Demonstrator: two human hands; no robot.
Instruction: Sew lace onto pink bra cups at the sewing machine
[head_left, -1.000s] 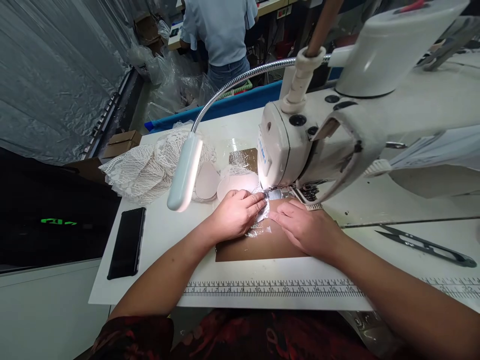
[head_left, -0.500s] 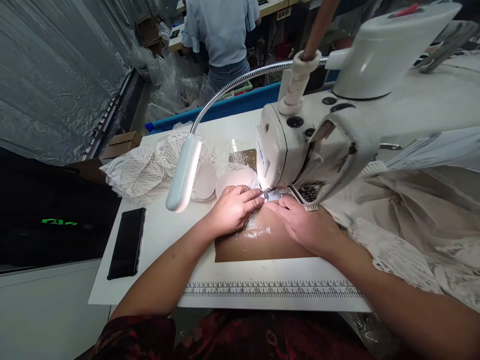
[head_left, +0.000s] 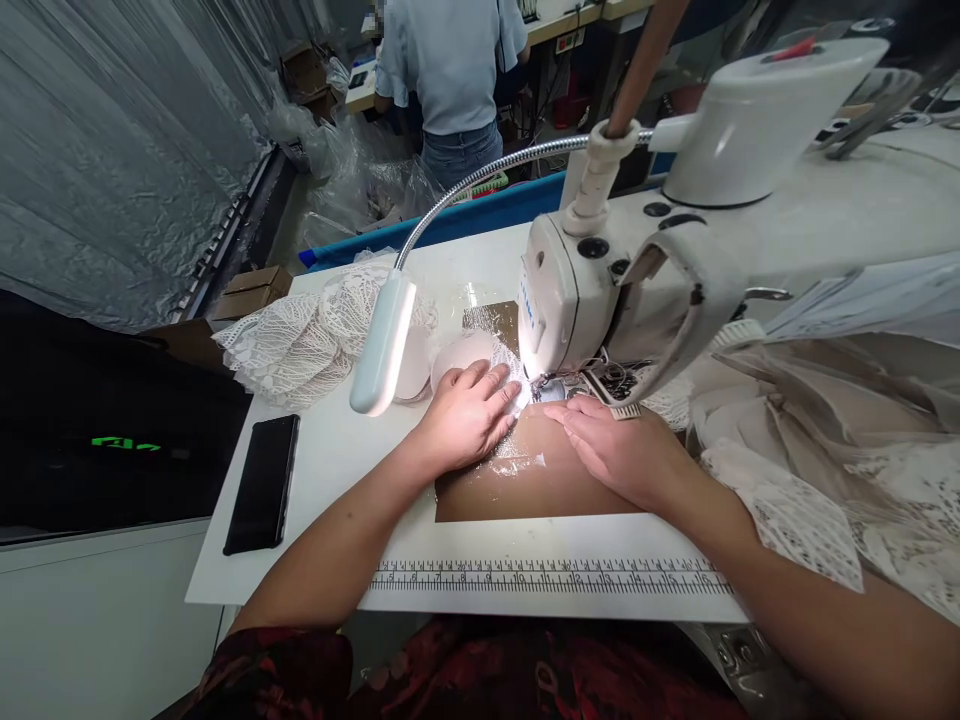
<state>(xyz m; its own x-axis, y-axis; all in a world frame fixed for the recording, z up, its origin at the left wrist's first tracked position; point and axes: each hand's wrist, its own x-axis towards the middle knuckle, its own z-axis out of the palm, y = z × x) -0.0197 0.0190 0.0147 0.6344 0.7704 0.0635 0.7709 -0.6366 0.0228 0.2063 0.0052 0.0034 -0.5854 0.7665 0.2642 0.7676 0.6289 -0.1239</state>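
Note:
My left hand (head_left: 469, 415) lies on a white lace cup piece (head_left: 508, 362) just left of the sewing machine's needle area. Its fingers are spread over the lace, close beside the presser foot (head_left: 537, 384). To the right of the foot, my right hand (head_left: 611, 440) rests with outstretched fingers on the brown sheet (head_left: 517, 495) covering the machine bed. Nothing shows in its grasp. Lace and beige mesh fabric (head_left: 787, 450) lies bunched beside my right wrist and forearm. The sewing machine head (head_left: 562, 300) stands over the work and hides part of it.
A lit gooseneck lamp (head_left: 382, 345) hangs over the table's left half. Behind it sit a pile of lace cups (head_left: 289, 340) and a smooth pale cup (head_left: 412, 365). A black phone (head_left: 261, 485) lies at left. A printed ruler (head_left: 547, 577) follows the front edge. Beyond, a person (head_left: 454, 80) faces away.
Lace and mesh fabric has come onto the table at right, covering where the thread snips lay. My left fingers have spread and shifted slightly away from the presser foot. The right hand stays nearly in place.

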